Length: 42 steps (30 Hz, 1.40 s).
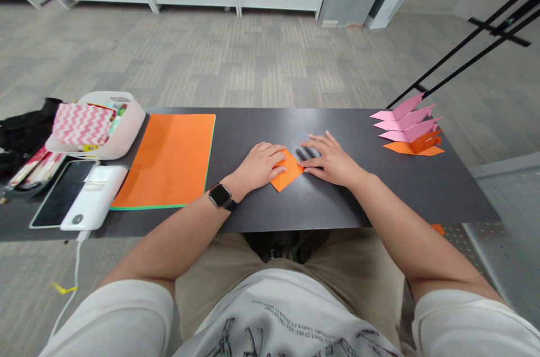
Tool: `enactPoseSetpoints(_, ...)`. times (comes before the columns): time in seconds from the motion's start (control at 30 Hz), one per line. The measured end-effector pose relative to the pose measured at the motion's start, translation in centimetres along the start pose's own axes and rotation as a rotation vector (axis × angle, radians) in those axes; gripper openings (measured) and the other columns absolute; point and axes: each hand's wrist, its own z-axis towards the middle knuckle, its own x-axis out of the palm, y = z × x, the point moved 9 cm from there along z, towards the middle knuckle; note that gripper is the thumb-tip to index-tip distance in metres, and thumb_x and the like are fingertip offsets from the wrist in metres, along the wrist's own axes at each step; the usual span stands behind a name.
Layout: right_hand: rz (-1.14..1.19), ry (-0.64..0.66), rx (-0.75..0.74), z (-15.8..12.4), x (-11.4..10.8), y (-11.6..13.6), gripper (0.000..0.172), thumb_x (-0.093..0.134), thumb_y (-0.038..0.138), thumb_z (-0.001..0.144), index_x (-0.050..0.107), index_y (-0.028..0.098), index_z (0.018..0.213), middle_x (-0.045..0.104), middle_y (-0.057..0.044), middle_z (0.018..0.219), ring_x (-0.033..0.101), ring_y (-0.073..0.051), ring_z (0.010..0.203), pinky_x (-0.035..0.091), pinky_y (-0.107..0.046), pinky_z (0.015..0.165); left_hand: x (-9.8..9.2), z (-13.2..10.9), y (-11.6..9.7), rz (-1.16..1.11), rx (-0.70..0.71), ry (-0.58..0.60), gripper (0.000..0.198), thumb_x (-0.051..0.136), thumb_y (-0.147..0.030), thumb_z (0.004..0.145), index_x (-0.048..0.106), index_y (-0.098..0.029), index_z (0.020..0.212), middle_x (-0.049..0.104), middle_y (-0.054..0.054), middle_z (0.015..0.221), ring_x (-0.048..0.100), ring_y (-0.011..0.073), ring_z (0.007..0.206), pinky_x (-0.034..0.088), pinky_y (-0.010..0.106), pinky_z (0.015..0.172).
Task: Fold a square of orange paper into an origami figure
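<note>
1. The folded orange paper (287, 174) lies flat on the dark surface (261, 213), directly in front of the seated person, presumably because the hard top gives the fingers firm backing.
2. The left hand (264, 163) is open and palm-down, its fingers and thumb over the paper's left part; this seems meant to stop it sliding.
3. The right hand (329, 160) meets the opposite corner with thumb and forefinger, the other fingers fanned away, likely so they don't block the fold. Whether it pinches or merely presses cannot be told.
4. Left of the hands lies a stack of large sheets (169, 160), orange on top with a green edge beneath, apparently kept flat and within reach.
5. At the far right, pink folded figures (400, 121) and an orange folded figure (415, 147) stand in a close row, probably grouped there away from the handling.
6. Beyond the sheets, a white basket (133, 132) holds small items together.
</note>
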Motion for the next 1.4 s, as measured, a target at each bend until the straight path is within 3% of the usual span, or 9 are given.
enactPoseSetpoints(0.2,0.072,-0.052,0.074,-1.8,-2.1,-0.3,0.021,0.072,0.034,0.099,0.087,0.040,0.113,0.067,-0.004,0.152,0.048,-0.038,0.154,0.025,-0.072,0.132,-0.2,-0.1,0.3,-0.003,-0.010,-0.026,0.024,0.066,-0.036,0.104,0.078,-0.024,0.121,0.066,0.011,0.153,0.057,0.0344,0.135,0.038,0.056,0.122)
enactPoseSetpoints(0.3,0.045,-0.160,0.161,-0.4,-2.5,-0.6,0.029,0.067,0.038,0.102,0.083,0.035,0.127,0.064,-0.008,0.153,0.049,-0.037,0.152,0.037,-0.066,0.128,-0.2,-0.2,0.3,-0.006,-0.026,-0.033,0.026,0.067,-0.039,0.104,0.077,-0.024,0.123,0.064,0.011,0.155,0.056,0.0353,0.136,0.038,0.057,0.123)
enactPoseSetpoints(0.37,0.027,-0.184,0.198,1.2,-1.7,-0.2,0.029,0.067,0.038,0.103,0.083,0.033,0.127,0.063,-0.010,0.153,0.052,-0.036,0.148,0.040,-0.064,0.126,-0.3,-0.1,0.2,-0.002,-0.051,-0.045,0.033,0.068,-0.041,0.103,0.073,-0.023,0.130,0.066,0.013,0.153,0.056,0.0359,0.136,0.036,0.058,0.124)
enactPoseSetpoints(0.5,0.004,-0.147,0.248,3.8,1.3,0.8,0.030,0.068,0.036,0.102,0.082,0.035,0.128,0.060,-0.010,0.156,0.051,-0.037,0.149,0.032,-0.072,0.128,-0.7,-0.2,0.3,-0.021,-0.143,-0.079,0.047,0.071,-0.042,0.101,0.062,-0.018,0.141,0.071,0.014,0.141,0.059,0.0350,0.133,0.033,0.059,0.129)
enactPoseSetpoints(0.67,-0.039,-0.137,0.274,4.0,2.9,0.8,0.033,0.067,0.034,0.103,0.079,0.035,0.134,0.062,-0.010,0.155,0.047,-0.038,0.153,0.027,-0.076,0.129,-1.3,-0.4,1.6,-0.115,-0.188,-0.076,0.035,0.056,-0.023,0.104,0.060,-0.022,0.139,0.071,0.008,0.143,0.061,0.0280,0.136,0.031,0.057,0.133)
enactPoseSetpoints(0.87,-0.096,-0.067,0.265,3.9,3.5,0.8,0.040,0.062,0.032,0.106,0.074,0.038,0.143,0.056,-0.009,0.162,0.041,-0.039,0.158,0.024,-0.078,0.129,-1.8,-0.8,2.8,-0.031,-0.109,-0.080,0.034,0.057,-0.028,0.104,0.067,-0.024,0.136,0.065,0.011,0.148,0.058,0.0295,0.140,0.037,0.057,0.129)
enactPoseSetpoints(1.07,-0.112,-0.050,0.272,4.0,3.8,0.6,0.042,0.061,0.032,0.106,0.072,0.041,0.146,0.054,-0.009,0.164,0.038,-0.041,0.160,0.023,-0.081,0.128,-1.8,-1.0,2.8,0.004,-0.089,-0.035,0.045,0.053,-0.024,0.103,0.068,-0.028,0.146,0.061,0.010,0.154,0.055,0.0296,0.144,0.027,0.067,0.133)
enactPoseSetpoints(1.4,-0.109,-0.034,0.289,4.0,3.7,0.5,0.042,0.061,0.036,0.107,0.070,0.043,0.148,0.054,-0.009,0.163,0.036,-0.042,0.161,0.023,-0.083,0.126,-2.6,-1.6,3.6,0.033,-0.066,0.054,0.048,0.055,-0.021,0.102,0.073,-0.035,0.143,0.058,0.008,0.161,0.049,0.0310,0.151,0.019,0.076,0.133)
